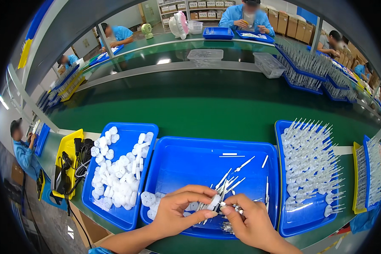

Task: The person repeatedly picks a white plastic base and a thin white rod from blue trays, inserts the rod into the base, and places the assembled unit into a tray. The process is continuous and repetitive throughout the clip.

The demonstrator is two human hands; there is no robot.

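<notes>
Over the middle blue tray (173, 148), my left hand (180, 208) pinches a small white round plastic piece (214, 202) between thumb and fingers. My right hand (250, 220) is closed on a thin metal pin (222, 203), which meets the white piece. More silvery parts (238, 208) show by the right fingers. Loose metal pins (228, 183) lie in the tray behind and below the hands. A few white discs (148, 198) sit beside my left hand, partly covered by it.
A blue tray of white discs (122, 165) stands left, a yellow bin (67, 146) with black cables beyond it. To the right, a blue tray (298, 222) holds rows of white pieces with upright pins. A green belt (190, 101) runs behind; co-workers sit across it.
</notes>
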